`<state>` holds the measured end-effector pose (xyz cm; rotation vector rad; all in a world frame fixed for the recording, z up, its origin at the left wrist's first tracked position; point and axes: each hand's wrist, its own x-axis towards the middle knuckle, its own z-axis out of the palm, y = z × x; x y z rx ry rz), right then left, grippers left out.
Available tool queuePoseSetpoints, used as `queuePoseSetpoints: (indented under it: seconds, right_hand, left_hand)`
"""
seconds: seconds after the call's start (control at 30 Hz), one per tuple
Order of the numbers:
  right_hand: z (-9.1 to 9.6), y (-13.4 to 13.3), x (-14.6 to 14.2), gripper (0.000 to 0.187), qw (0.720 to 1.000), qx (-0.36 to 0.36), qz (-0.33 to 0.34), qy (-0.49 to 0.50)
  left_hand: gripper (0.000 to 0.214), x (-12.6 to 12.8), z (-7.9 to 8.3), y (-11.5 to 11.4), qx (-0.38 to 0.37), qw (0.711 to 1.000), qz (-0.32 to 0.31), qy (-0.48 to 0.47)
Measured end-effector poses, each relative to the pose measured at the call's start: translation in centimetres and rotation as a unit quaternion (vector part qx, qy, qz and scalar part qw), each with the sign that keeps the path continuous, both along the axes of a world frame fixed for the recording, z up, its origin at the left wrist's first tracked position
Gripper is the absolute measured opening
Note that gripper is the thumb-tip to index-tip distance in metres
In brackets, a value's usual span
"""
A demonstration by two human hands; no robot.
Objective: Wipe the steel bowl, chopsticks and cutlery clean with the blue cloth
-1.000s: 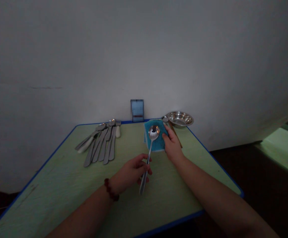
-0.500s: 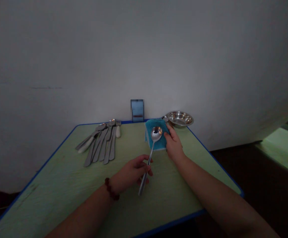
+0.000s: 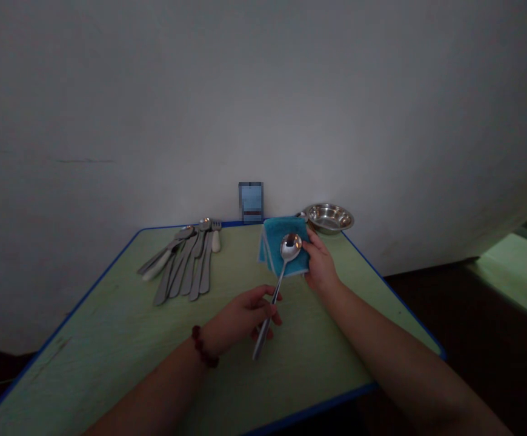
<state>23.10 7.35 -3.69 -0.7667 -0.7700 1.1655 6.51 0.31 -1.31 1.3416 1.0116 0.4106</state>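
A long-handled metal spoon is held by its handle in my left hand, closed around it with thumb and fingers. Its bowl points away from me, hollow side up. My right hand grips a folded blue cloth with a pale edge, fingers closed on its right side. The cloth hangs behind the spoon's bowl; whether the two touch, I cannot tell. A dark red bead bracelet circles my left wrist.
Several metal spoons, forks and knives lie in a pile of cutlery on the left of the pale green table. A shiny metal bowl stands at the back right corner, another spoon beside it. A phone-like screen leans against the wall.
The spoon's bowl has shifted slightly right. The cloth has opened a little to the left, so its folded layers show more. Both hands have barely moved.
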Motion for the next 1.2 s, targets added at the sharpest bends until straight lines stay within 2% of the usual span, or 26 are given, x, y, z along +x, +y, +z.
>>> queuePoseSetpoints:
  seconds: [0.23,0.47,0.63,0.83,1.0,1.2]
  right_hand:
    - [0.6,-0.2,0.1,0.035,0.999,-0.007,0.036,0.01]
    - [0.3,-0.1,0.4,0.037,0.997,0.003,0.069,0.017]
    - [0.5,-0.2,0.3,0.035,0.998,-0.008,0.066,0.024]
    - [0.7,-0.3,0.1,0.037,0.997,-0.037,0.059,0.031]
    - [1.1,-0.6,-0.1,0.03,0.997,-0.041,0.066,0.026]
    - [1.5,-1.1,-0.5,0.029,0.995,-0.055,0.08,0.013]
  left_hand:
    - [0.026,0.0,-0.1,0.0,-0.014,1.0,-0.005,-0.012]
    - [0.023,0.0,0.3,-0.2,-0.023,0.999,-0.015,-0.027]
    - [0.024,-0.2,0.0,0.0,-0.041,0.997,-0.031,-0.058]
    - [0.025,-0.2,0.0,-0.1,-0.072,0.994,-0.018,-0.077]
    - [0.025,-0.3,0.1,-0.1,-0.091,0.99,-0.028,-0.102]
    - [0.027,-0.3,0.1,-0.1,-0.089,0.989,-0.03,-0.113]
